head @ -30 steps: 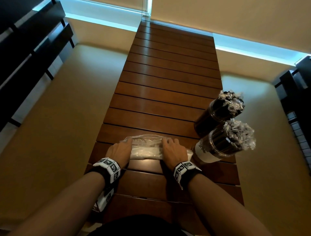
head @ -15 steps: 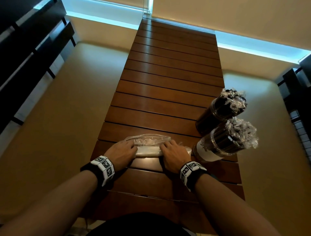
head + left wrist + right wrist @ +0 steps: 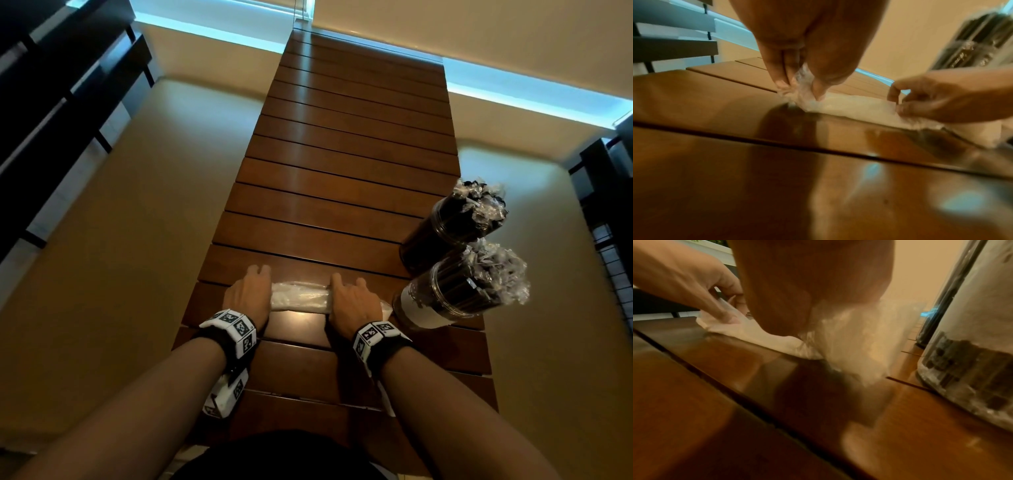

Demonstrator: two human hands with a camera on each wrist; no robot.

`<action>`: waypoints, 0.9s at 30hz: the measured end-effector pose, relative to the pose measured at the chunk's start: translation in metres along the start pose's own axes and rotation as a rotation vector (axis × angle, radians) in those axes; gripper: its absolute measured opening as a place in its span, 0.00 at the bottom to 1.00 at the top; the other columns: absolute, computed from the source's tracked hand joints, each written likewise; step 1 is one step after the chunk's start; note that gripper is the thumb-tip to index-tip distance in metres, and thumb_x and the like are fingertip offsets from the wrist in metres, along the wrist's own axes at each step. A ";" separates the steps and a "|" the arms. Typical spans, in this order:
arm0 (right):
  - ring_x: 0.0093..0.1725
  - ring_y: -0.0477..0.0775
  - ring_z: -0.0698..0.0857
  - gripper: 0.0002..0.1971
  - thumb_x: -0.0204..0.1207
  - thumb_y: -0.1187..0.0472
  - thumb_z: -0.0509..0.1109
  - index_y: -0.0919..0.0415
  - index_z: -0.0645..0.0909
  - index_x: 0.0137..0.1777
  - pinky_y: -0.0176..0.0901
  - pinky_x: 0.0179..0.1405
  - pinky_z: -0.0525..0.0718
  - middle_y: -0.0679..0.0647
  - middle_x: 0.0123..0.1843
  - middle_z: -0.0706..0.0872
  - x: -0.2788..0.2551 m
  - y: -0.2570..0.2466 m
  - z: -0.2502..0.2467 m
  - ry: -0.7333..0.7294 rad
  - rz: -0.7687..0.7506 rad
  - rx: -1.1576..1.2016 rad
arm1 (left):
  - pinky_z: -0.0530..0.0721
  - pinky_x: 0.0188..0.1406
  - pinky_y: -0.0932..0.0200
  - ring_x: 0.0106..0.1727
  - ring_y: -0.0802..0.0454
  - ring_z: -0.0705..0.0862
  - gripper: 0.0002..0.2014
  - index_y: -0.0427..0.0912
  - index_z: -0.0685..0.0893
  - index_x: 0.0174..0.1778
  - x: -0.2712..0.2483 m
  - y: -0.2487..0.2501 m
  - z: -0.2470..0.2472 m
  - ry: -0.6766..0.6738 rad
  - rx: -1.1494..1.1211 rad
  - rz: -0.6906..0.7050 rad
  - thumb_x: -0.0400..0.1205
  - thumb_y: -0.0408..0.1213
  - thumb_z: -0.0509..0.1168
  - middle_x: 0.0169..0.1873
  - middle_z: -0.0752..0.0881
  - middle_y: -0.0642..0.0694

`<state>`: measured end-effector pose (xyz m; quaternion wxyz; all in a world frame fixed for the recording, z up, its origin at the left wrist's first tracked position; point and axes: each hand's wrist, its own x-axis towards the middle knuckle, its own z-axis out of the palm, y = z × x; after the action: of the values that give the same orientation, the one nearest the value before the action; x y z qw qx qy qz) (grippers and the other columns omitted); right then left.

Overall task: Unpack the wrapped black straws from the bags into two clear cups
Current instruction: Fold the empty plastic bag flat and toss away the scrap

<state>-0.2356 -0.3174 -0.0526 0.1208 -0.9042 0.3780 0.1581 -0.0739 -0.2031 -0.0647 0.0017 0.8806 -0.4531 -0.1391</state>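
Left hand point(image 3: 247, 297) sits on the left end of a crumpled clear plastic bag point(image 3: 300, 300), rolled into a narrow strip across the brown slatted wooden desk point(image 3: 342, 192). From the left wrist view its thumb and fingers point(image 3: 781, 73) pinch the bag end, tips down at the desk surface. Right hand point(image 3: 354, 303) is on the right end of the same bag; left wrist view shows its thumb and forefinger nipping the plastic point(image 3: 855, 105), other fingers curled. In the right wrist view the right hand point(image 3: 809, 288) is blurred, with bag plastic bunched below it, and the left hand point(image 3: 694, 280) is pressing the far end down. A bit of bag sticks out past the right hand toward the cups.

Two tall clear plastic cups stand at the right edge of the desk, close together, one behind the other. Near cup point(image 3: 431, 301) has a white label band and stands just beside the right hand. Far cup point(image 3: 435, 233) is right behind it. Both are packed with wrapped black straws point(image 3: 493, 274), crinkled clear wrapper ends sticking out the tops. No straws visible in the bag. Both wrists wear black bands with white marker blocks point(image 3: 236, 329). Tan floor shows on both sides of the desk.
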 end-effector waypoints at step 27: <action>0.36 0.57 0.80 0.04 0.87 0.53 0.55 0.51 0.65 0.52 0.50 0.33 0.77 0.53 0.41 0.82 -0.012 -0.014 -0.035 0.103 -0.179 0.317 | 0.74 0.48 0.52 0.49 0.45 0.78 0.05 0.44 0.77 0.48 0.012 0.003 -0.029 0.134 -0.547 -0.065 0.87 0.33 0.57 0.48 0.76 0.47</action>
<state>-0.2267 -0.3118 -0.0140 0.2559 -0.9107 0.3221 0.0384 -0.0625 -0.2175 -0.0389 0.2647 0.8688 -0.3690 -0.1974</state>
